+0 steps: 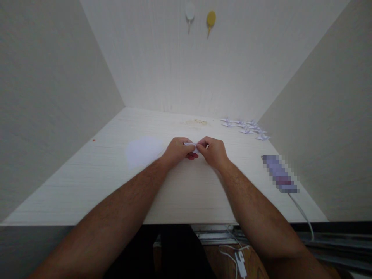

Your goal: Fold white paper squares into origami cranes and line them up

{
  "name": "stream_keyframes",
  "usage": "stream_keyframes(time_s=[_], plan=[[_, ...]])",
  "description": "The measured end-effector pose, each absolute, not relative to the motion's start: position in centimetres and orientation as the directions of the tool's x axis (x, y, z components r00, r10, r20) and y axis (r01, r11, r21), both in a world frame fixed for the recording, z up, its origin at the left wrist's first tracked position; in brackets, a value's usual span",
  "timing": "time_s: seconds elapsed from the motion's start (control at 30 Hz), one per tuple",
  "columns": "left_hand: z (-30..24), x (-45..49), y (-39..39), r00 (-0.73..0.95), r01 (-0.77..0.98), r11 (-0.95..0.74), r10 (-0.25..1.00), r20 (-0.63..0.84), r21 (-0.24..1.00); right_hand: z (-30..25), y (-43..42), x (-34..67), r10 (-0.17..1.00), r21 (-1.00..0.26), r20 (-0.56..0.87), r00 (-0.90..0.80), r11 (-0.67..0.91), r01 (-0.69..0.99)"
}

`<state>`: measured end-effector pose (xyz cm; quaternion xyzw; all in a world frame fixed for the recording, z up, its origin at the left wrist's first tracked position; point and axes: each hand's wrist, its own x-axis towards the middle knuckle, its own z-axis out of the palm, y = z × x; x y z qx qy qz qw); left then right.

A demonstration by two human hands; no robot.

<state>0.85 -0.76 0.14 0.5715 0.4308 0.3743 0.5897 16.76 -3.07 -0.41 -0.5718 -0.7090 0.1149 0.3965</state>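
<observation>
Over the middle of the white table, both my hands meet on a small piece of folded white paper. My left hand is closed, with the thumb on top of the paper and the other fingers beneath it. My right hand pinches the paper's right end between thumb and forefinger. Much of the paper is hidden by the fingers, so its full shape cannot be made out. To the left of my left hand lie pale sheets of white paper.
Several folded paper cranes sit at the back right. A blurred-out phone with a white cable lies at the right. White and yellow hooks are on the back wall. Below the table edge, a power strip rests on the floor.
</observation>
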Motion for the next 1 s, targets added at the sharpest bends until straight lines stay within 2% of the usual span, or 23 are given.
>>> stream_keyframes(time_s=[0.27,0.53,0.67,0.77,0.87,1.0], plan=[[0.52,1.24,-0.94,0.262,-0.084,0.142,0.958,-0.115,0.986,-0.73,-2.8,17.14,0.825,-0.496,0.537,-0.178,0.479,0.725],[0.62,0.89,-0.73,0.277,-0.127,0.176,0.951,-0.136,0.976,-0.49,-2.95,17.45,0.732,-0.356,0.601,-0.321,0.604,0.713],[0.6,0.78,-0.7,0.292,-0.149,0.191,0.946,-0.141,0.97,-0.6,-2.75,17.51,0.676,-0.258,0.635,-0.374,0.642,0.722],[0.45,0.68,-0.62,0.309,-0.17,0.186,0.943,-0.127,0.968,-0.71,-2.67,17.44,0.665,-0.232,0.635,-0.393,0.649,0.724],[0.33,0.59,-0.49,0.291,-0.179,0.18,0.949,-0.123,0.967,-0.94,-2.64,17.17,0.684,-0.308,0.644,-0.342,0.642,0.702],[0.3,0.52,-0.38,0.292,-0.187,0.191,0.947,-0.131,0.963,-1.36,-2.55,16.68,0.797,-0.61,0.6,-0.068,0.511,0.605]])
